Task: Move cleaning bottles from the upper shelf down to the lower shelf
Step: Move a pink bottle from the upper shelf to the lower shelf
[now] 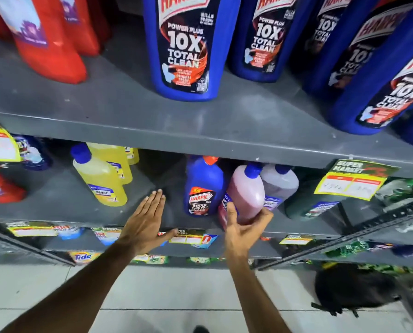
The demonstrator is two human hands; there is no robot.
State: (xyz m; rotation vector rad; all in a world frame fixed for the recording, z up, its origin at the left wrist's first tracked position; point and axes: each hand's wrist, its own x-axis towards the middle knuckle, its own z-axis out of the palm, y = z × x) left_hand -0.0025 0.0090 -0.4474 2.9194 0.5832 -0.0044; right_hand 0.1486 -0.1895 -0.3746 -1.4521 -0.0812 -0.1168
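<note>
My right hand (245,227) grips the base of a pink bottle (246,193) with a blue cap, tilted on the lower shelf (63,200). It leans between a small blue Harpic bottle (204,188) and a pale lilac bottle (278,186). My left hand (145,222) is flat and open, fingers together, over the bare part of the lower shelf just left of the Harpic bottle, holding nothing. On the upper shelf (119,109) stand several large blue Harpic bottles (183,46) and red bottles (51,44).
Yellow bottles (102,179) stand at the left of the lower shelf, a dark green bottle (315,203) at the right. Yellow price tags (349,183) hang from the shelf edges. Below are more shelves with packets, a tiled floor and a black bag (352,289).
</note>
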